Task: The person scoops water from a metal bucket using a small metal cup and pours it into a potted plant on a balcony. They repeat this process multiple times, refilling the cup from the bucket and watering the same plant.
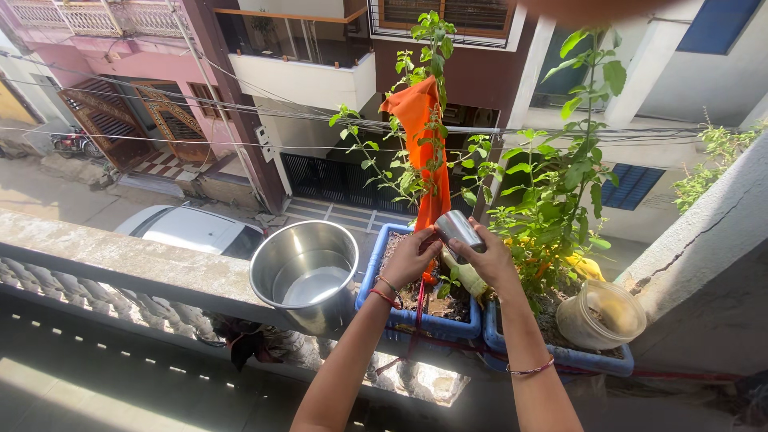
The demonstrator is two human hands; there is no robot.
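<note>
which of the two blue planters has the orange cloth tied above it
The left blue planter, next to the steel pot: the orange cloth hangs on its plant. The right blue planter holds a bushier plant and a clear plastic jar.

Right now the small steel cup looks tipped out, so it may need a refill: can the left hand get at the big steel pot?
Probably yes. The big steel pot sits open-topped on the ledge just left of the left hand, nothing between them. But that hand is helping hold the small steel cup.
</note>
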